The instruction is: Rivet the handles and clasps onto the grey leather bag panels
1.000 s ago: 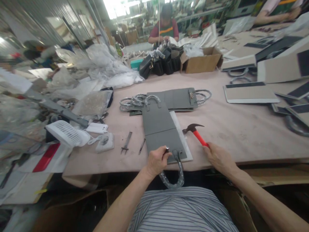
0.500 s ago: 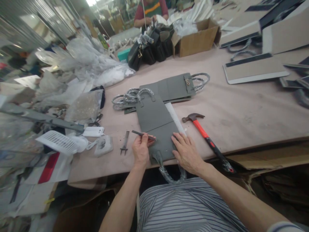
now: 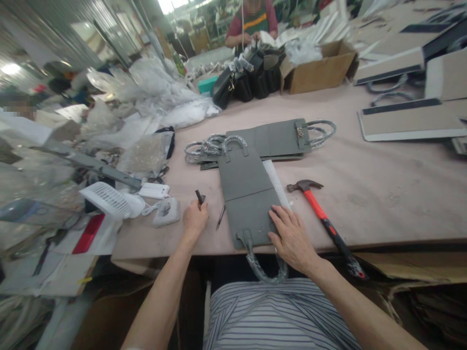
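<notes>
My left hand (image 3: 196, 217) is closed around a small dark metal tool (image 3: 199, 196), just left of the grey leather bag panel (image 3: 248, 187). The tool's lower end is hidden by the fingers. On the table between hand and panel lies a thin punch rod (image 3: 221, 217). My right hand (image 3: 290, 233) rests with fingers spread on the panel's right edge. Plastic-wrapped handles are fixed at both ends of the panel, and the near handle (image 3: 268, 272) hangs over the table edge. A white strip (image 3: 276, 182) shows from under the panel's right side.
A claw hammer (image 3: 316, 206) with a red and black handle lies to the right. More grey panels (image 3: 270, 138) are stacked behind. A white fan (image 3: 109, 199) and plastic bags sit left. Black bags (image 3: 251, 80), a cardboard box (image 3: 317, 68) and a co-worker (image 3: 255, 24) are farther back.
My left hand has put the punch rod down beside the panel, moved left and closed on the pronged tool that lay on the table. My right hand stays on the panel.
</notes>
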Demonstrator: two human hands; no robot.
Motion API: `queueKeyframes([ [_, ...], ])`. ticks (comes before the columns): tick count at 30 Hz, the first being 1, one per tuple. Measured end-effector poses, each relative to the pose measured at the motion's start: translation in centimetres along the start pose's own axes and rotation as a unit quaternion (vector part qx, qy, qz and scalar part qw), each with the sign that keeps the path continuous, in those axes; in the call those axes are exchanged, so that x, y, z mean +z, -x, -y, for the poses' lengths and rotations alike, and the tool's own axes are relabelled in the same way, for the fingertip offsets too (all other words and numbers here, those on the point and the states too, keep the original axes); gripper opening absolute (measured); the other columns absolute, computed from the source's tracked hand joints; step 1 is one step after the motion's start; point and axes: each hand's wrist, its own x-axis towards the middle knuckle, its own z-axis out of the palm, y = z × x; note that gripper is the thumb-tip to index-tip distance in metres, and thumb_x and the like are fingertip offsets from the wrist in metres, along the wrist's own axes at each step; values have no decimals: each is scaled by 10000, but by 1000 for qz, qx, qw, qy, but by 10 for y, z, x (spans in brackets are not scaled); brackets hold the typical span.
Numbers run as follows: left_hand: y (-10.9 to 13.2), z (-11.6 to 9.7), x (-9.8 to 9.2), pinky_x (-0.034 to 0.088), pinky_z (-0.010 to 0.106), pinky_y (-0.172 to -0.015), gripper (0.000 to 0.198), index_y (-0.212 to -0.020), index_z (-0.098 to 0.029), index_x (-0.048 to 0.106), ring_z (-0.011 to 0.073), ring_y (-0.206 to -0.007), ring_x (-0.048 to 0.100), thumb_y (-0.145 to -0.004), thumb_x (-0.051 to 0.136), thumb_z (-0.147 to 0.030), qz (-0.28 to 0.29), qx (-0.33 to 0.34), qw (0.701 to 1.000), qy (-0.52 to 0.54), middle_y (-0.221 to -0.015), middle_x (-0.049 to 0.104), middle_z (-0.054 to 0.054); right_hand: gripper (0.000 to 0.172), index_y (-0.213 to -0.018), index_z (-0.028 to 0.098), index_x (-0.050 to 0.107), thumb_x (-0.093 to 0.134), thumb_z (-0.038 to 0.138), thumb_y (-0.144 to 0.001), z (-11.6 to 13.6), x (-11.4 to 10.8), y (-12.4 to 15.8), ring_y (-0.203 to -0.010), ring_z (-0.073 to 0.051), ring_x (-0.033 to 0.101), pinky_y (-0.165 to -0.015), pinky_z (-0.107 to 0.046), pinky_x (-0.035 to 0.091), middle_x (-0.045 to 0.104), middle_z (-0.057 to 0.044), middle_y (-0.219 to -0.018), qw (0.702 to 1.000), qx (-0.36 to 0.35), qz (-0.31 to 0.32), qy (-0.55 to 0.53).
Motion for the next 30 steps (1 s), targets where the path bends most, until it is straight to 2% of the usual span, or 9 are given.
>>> queueKeyframes([
  [6,6,0,0,526,413,-821,306,-1118,-118,689,362,-989,704,-978,497,-312,-11,-9,1000,-13,-1017,740,199,507,-1432,131,476,483,305,-955,-3,0,1,-1430,-369,356,-1136,-609,345,424,-190,-1540,999,-11,-25,-43],
  [9,20,-3,2,523,417,-877,333,-1216,-122,650,348,-1052,680,-971,502,-292,-51,37,998,-18,-1131,709,189,566,-1434,118,444,547,362,-934,-2,-1,11,-1357,-376,433,-1094,-579,417,447,-235,-1475,994,17,-83,-75],
  [11,34,-6,4,514,404,-927,310,-1202,-144,657,325,-1090,664,-967,497,-268,-78,83,993,-1,-1186,693,166,595,-1425,107,439,581,388,-920,1,-1,21,-1289,-385,481,-1062,-577,449,488,-243,-1402,990,46,-113,-68],
  [15,54,-12,11,501,378,-980,256,-1140,-180,684,287,-1104,663,-960,511,-240,-88,142,984,60,-1176,710,121,543,-1393,106,460,541,414,-953,6,-2,40,-1231,-379,516,-1038,-572,470,533,-230,-1327,988,62,-126,-56],
  [17,51,-13,11,514,379,-952,257,-1143,-181,691,285,-1067,681,-958,524,-244,-78,118,988,60,-1153,722,122,518,-1375,111,478,508,436,-973,3,-2,42,-1222,-376,526,-1030,-569,476,546,-225,-1316,988,62,-130,-58],
  [21,23,-9,-2,523,382,-918,274,-1147,-150,712,297,-1064,696,-950,541,-232,-17,49,998,21,-1131,736,164,480,-1299,127,541,469,480,-982,-7,1,36,-1180,-367,561,-1007,-570,487,585,-209,-1263,985,57,-148,-68],
  [25,8,-13,-10,525,360,-904,208,-1034,-182,751,286,-1055,707,-926,582,-237,24,76,997,13,-1070,761,152,452,-1241,152,571,466,501,-975,-14,6,30,-1146,-358,582,-992,-561,496,603,-188,-1233,983,54,-158,-76],
  [28,14,-24,0,544,360,-843,128,-874,-177,754,308,-974,728,-840,692,-284,74,102,992,13,-936,768,164,435,-1224,150,580,472,486,-970,-13,8,29,-1138,-356,582,-985,-553,497,605,-190,-1228,983,56,-158,-72],
  [30,18,-32,8,552,359,-803,109,-811,-148,735,330,-941,736,-760,737,-244,106,103,989,14,-894,760,194,428,-1218,145,586,484,472,-961,-12,8,28,-1141,-358,578,-989,-556,493,604,-193,-1229,984,58,-156,-71],
])
